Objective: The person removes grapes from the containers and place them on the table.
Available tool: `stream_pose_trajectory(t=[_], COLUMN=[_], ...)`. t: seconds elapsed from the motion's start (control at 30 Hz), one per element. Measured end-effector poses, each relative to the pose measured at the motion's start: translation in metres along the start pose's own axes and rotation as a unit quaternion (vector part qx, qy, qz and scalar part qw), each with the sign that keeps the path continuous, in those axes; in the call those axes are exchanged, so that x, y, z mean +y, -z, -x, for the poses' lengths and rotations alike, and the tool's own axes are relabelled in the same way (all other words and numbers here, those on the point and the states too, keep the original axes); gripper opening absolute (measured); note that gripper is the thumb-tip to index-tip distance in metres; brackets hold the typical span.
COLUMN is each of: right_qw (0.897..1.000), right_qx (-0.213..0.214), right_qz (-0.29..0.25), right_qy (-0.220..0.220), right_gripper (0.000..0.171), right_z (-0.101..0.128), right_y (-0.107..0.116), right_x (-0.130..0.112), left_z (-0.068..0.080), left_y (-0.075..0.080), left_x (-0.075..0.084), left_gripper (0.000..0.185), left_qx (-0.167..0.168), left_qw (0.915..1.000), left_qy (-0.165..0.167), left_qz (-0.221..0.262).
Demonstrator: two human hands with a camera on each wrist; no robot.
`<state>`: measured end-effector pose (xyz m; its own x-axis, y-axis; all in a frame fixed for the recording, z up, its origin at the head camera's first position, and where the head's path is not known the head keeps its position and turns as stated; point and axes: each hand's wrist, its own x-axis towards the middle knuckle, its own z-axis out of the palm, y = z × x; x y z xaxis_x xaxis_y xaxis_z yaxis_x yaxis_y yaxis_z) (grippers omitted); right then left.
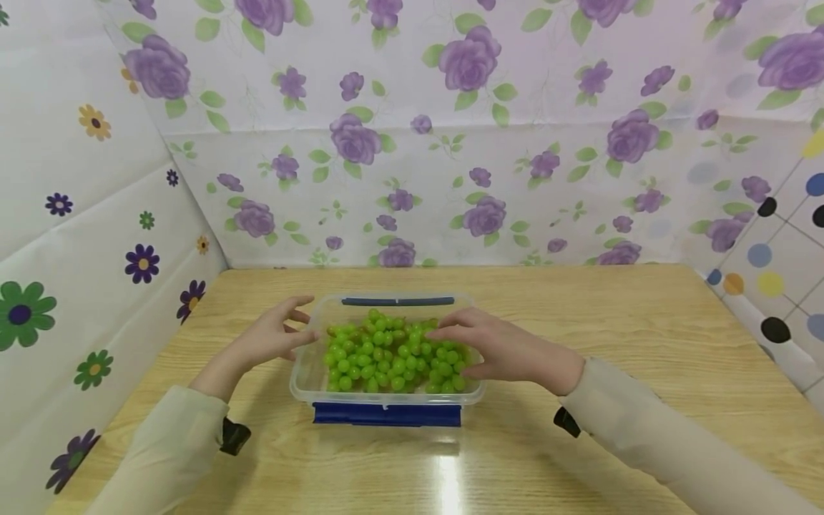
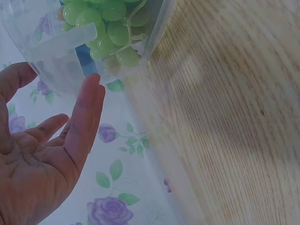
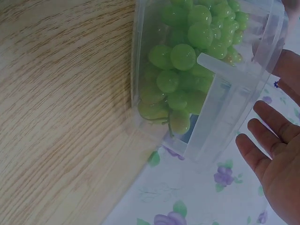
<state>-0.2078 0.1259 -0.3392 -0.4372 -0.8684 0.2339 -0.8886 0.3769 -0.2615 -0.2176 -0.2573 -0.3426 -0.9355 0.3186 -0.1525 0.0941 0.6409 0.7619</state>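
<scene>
A clear plastic box point(image 1: 305, 372) with dark blue clips stands on the table, holding bunches of green grapes point(image 1: 386, 354). Beside its left rim is my left hand point(image 1: 273, 335), fingers spread and loosely bent, the thumb reaching over the edge. In the left wrist view the left hand point(image 2: 42, 159) has a bare palm beside the box's end wall. My right hand point(image 1: 505, 348) hovers at the right rim, its fingertips over the grapes in the head view. The right wrist view shows the right hand point(image 3: 281, 154) with slightly bent fingers around the box's edge; whether they touch it I cannot tell.
The wooden table point(image 1: 618, 329) extends around the box on all sides. Behind it hangs a flowered cloth point(image 1: 412, 179), with patterned cloth walls also at left and right. One blue clip point(image 1: 386, 414) hangs at the box's near side.
</scene>
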Motion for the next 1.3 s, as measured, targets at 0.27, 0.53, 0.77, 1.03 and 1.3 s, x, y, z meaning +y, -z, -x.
stream_pose_trajectory(t=[0.27, 0.53, 0.77, 1.03, 1.3], right_qw=[1.000, 0.997, 0.994, 0.989, 0.986], right_qx=[-0.025, -0.071, -0.098, -0.132, -0.150], right_qz=[-0.005, 0.008, 0.031, 0.046, 0.064], right_qy=[-0.009, -0.031, -0.032, -0.038, -0.036], right_gripper=[0.067, 0.068, 0.068, 0.062, 0.058], right_z=[-0.004, -0.013, -0.020, -0.025, -0.030], right_y=[-0.002, -0.003, -0.003, -0.003, -0.007], right_x=[0.001, -0.003, -0.004, -0.004, -0.003], left_z=[0.000, 0.003, 0.005, 0.004, 0.004], left_y=[0.001, -0.001, 0.001, 0.000, 0.001], left_x=[-0.002, -0.002, -0.008, -0.010, -0.010], left_gripper=[0.069, 0.067, 0.067, 0.068, 0.069], left_qx=[-0.008, -0.011, -0.014, -0.020, -0.026], left_qw=[0.9995, 0.9992, 0.9986, 0.9977, 0.9965], left_qy=[-0.002, 0.008, 0.017, 0.024, 0.030], left_qz=[0.029, 0.036, 0.049, 0.060, 0.074])
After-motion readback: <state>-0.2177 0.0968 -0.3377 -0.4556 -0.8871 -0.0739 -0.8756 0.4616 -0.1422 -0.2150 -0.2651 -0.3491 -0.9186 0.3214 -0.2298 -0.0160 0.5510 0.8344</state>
